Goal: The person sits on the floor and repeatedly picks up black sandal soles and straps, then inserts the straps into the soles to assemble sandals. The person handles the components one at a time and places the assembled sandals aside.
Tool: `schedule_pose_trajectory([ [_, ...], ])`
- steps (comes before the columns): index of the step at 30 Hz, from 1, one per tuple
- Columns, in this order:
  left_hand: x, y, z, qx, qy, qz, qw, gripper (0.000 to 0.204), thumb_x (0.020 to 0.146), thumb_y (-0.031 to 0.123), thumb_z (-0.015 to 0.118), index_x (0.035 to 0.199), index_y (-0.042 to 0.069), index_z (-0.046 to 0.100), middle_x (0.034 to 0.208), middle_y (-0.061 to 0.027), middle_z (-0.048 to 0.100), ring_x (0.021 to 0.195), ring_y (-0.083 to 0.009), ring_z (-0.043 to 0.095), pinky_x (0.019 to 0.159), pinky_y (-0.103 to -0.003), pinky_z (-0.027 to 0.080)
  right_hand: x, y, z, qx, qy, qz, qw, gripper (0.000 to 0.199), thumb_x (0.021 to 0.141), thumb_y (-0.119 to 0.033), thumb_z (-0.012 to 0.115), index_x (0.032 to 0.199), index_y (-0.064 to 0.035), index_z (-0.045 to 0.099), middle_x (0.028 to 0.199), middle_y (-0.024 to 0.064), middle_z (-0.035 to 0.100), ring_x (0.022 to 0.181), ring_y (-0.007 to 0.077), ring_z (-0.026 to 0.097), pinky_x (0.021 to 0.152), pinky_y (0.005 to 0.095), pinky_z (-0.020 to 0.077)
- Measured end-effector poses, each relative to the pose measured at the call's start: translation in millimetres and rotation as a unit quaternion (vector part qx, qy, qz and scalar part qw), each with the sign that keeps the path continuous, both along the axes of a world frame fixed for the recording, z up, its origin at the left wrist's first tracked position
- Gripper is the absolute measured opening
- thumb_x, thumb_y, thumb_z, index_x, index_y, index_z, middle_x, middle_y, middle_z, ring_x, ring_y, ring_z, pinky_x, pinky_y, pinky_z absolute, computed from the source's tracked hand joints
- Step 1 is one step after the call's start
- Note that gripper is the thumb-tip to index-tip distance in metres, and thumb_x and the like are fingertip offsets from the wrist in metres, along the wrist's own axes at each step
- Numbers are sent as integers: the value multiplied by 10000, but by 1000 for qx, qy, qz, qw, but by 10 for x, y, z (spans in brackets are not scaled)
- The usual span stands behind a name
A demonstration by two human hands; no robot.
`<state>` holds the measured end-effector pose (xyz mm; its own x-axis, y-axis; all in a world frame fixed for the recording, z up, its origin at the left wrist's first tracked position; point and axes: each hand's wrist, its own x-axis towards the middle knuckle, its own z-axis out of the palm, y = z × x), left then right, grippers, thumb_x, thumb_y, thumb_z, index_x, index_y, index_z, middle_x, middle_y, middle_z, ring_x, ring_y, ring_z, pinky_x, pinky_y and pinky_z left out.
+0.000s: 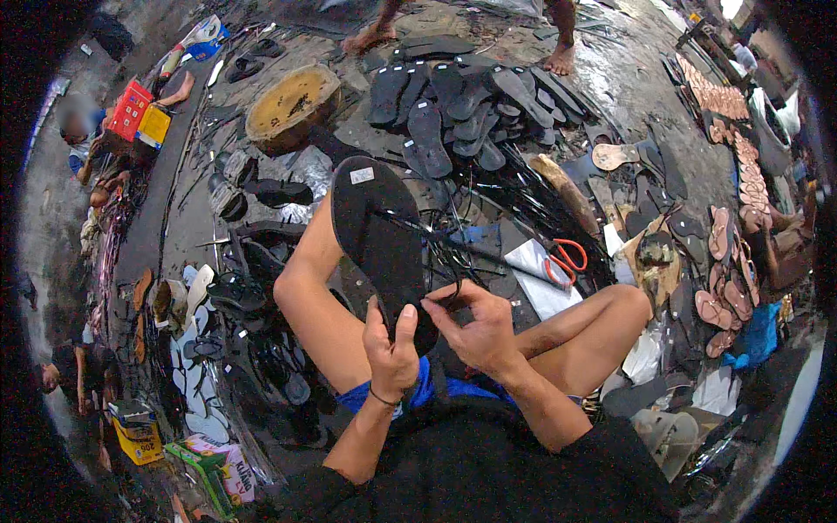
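Observation:
A black sandal sole point(366, 235) with a small white sticker near its toe end stands tilted in front of me. My left hand point(391, 357) grips it by the heel end, thumb up on the near face. Thin black straps cross the sole's upper part and trail to its right. Beside the heel end, my right hand point(478, 329) is closed in a pinch on a thin black strap point(453, 295). How the strap meets the sole is hidden by my fingers. Red-handled scissors point(567, 263) lie on white paper point(534, 281) right of my hands.
Several black soles point(427, 139) are heaped ahead, by a round wooden block point(292, 106). Black straps point(501, 193) lie between heap and scissors. Pinkish sandals point(724, 301) line the far right, pale ones point(196, 383) the left. Another person's bare feet point(560, 59) stand beyond the heap.

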<state>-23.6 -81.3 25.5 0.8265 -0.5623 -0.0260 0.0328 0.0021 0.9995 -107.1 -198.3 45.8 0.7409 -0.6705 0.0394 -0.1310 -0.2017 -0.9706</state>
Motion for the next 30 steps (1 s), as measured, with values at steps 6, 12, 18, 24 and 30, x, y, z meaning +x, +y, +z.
schedule_pose_trajectory([
  [6, -28, 63, -85, -36, 127, 15, 991, 337, 973, 94, 578, 1293, -2, 540, 1107, -52, 666, 993, -137, 604, 913, -293, 491, 26, -54, -105, -48, -3, 39, 998, 169, 839, -113, 757, 938, -10, 666, 921, 164, 665, 851, 328, 684, 753, 382, 536],
  [12, -4, 55, -137, -37, 123, 0, 992, 283, 978, 74, 559, 1252, 4, 553, 1076, -45, 665, 937, -124, 609, 864, -278, 505, 8, -22, -182, -59, 3, 12, 998, 177, 832, -109, 763, 949, -31, 656, 884, 143, 666, 738, 288, 686, 660, 355, 538],
  [18, -30, 120, -159, -10, 78, -20, 997, 298, 980, 89, 572, 1263, -4, 555, 1117, -53, 664, 973, -132, 613, 872, -281, 504, -43, -18, -225, -140, -10, 51, 989, 203, 815, -108, 771, 954, -31, 646, 883, 141, 657, 789, 297, 673, 690, 367, 533],
  [24, -35, 104, -52, 12, 69, -21, 997, 323, 980, 117, 589, 1270, -17, 550, 1111, -73, 664, 969, -155, 611, 869, -288, 504, -84, 26, -173, -66, -12, 18, 998, 185, 806, -84, 772, 935, -27, 653, 893, 141, 672, 826, 306, 691, 727, 366, 547],
  [30, -99, 137, -5, 8, 27, -3, 1000, 246, 992, 89, 567, 1205, -35, 564, 1061, -58, 660, 948, -124, 595, 862, -274, 493, -94, 123, -249, -108, -32, -15, 993, 171, 806, -71, 770, 916, -19, 651, 891, 133, 663, 838, 303, 686, 740, 365, 549],
])
